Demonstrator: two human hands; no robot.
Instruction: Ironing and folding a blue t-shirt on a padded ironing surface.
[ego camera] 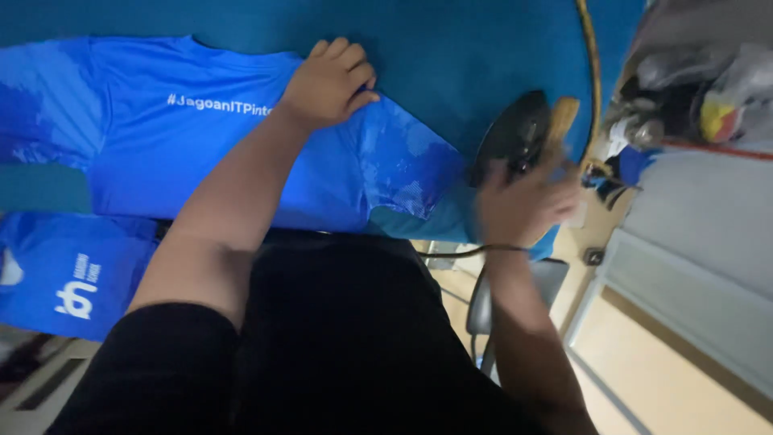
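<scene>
Left hand [328, 83] lies flat, fingers loosely together, pressing the blue T-shirt [225, 153] spread on the blue ironing surface [467, 56], near its far edge. Right hand [523, 205] (blurred) closes around the handle of a dark iron [515, 137] standing at the shirt's right sleeve, close to the surface's right edge. Another folded blue garment [72, 270] lies at the near left corner.
</scene>
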